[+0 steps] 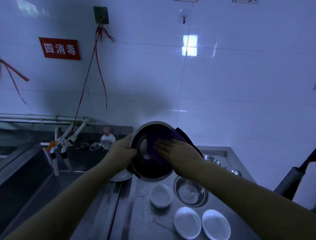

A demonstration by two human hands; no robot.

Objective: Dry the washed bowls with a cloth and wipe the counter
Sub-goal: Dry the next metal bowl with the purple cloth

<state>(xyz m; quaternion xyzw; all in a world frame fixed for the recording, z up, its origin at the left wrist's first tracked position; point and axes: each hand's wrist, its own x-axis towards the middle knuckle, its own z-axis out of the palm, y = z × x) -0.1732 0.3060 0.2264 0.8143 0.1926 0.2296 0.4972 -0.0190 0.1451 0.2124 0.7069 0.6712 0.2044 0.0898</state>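
two bare forearms reaching in from the lower edge, no sleeves showing up to the frame border. bare left hand [123, 148] and bare right hand [177, 150], without gloves, rings, watch or wristband.

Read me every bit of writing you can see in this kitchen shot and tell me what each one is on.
"四消毒": white characters on the red sign fixed to the tiled wall, upper left.
Label on the clear bottle with the pink cap behind the sink: too small and blurred to read.
Dark markings on the two strips at the top edge of the wall: cut off by the frame, unreadable.
No other text shows, on the bowls, the cloth or the counter.
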